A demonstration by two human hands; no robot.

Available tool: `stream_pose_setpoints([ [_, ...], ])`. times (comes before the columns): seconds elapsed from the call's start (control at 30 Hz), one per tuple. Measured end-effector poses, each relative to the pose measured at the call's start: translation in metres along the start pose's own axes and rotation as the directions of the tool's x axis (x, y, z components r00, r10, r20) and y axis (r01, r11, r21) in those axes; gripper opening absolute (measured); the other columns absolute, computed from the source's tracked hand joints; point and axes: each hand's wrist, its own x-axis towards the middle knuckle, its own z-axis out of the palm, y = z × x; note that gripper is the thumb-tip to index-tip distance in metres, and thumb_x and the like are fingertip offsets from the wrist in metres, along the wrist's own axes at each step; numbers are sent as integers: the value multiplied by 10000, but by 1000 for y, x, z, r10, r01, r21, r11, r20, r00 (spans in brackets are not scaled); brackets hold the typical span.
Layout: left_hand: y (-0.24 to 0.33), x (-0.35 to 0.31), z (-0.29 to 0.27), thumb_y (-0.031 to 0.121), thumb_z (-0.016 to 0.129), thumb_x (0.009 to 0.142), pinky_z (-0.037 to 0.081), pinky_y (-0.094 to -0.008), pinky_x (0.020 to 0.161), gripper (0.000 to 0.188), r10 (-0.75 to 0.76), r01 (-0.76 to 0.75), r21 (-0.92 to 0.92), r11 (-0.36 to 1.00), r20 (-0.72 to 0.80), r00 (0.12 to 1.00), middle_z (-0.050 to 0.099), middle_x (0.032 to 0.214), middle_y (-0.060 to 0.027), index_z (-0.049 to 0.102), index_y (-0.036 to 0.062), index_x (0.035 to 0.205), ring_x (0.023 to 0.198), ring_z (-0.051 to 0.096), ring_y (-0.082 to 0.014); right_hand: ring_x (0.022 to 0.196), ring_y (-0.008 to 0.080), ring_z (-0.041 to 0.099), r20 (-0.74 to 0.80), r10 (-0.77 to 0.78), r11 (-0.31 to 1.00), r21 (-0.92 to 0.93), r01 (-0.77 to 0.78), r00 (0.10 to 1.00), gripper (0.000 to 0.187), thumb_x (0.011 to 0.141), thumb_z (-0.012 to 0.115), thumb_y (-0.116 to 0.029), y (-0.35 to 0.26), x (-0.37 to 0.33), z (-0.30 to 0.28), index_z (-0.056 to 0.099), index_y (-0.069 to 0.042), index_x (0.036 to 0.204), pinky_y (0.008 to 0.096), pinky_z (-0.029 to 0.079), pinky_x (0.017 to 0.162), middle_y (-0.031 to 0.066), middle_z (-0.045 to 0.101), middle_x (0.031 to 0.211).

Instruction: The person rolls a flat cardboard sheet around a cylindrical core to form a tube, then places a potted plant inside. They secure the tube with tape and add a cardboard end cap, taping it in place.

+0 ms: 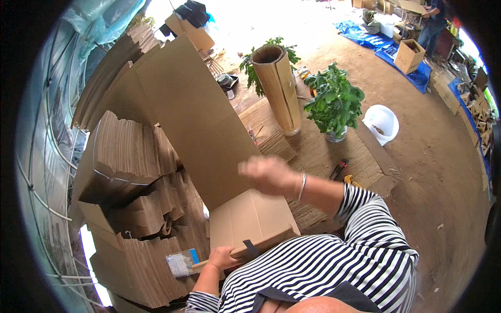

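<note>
A large brown cardboard box [198, 120] stands partly unfolded before me, its tall panel rising away and its lower panel [250, 214] lying near my body. My left hand [222, 258] is closed round the near edge of that lower part. A dark strip of tape [251, 249] crosses the same edge, right of my left hand. Over the lower panel, close to the tall one, hovers my right hand [269, 175]. Motion smears its fingers, so what they hold, if anything, cannot be told.
Bundled flat cardboard stacks [125, 151] fill the left side, with a small clear packet [180, 264] on them. On the worktable stand a cardboard roll [276, 88] and a leafy plant [334, 99]; a red-and-black tool [339, 168] lies nearer. Beyond are a white bucket [381, 124] and another person [432, 28].
</note>
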Motion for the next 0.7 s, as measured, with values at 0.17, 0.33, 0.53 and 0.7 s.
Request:
stream_pose_setpoints([
  [0.17,-17,26,-13,442,782,695,542,-442,861,474,72,-69,-64,996,38,997,712,1054,-175,739,133,1052,1004,672,-360,972,312,662,547,71,993,-114,-9,834,344,862,633,-280,-92,-109,72,593,-114,1161,476,517,809,139,648,1051],
  [0.33,-20,22,-6,408,813,715,539,-423,820,480,86,-81,-107,991,41,995,718,1012,-166,698,86,1051,967,683,-338,939,370,691,587,154,986,-38,-163,795,330,787,725,-270,-111,-116,79,613,-108,1051,474,552,781,160,692,998],
  [0.53,-54,-19,56,209,708,772,524,-488,740,166,172,-100,176,979,-465,868,664,879,-89,636,141,905,859,671,-325,874,371,723,678,246,969,-197,-152,693,215,829,648,-262,-135,-112,69,693,-98,961,482,566,782,175,735,931],
  [0.7,-39,-24,37,223,663,775,534,-466,880,336,3,-1,10,1000,-139,990,701,1124,-165,688,117,1093,1046,671,-349,855,269,674,119,13,927,-374,33,993,159,800,666,-288,-126,-147,98,646,-133,831,415,515,707,80,662,832],
])
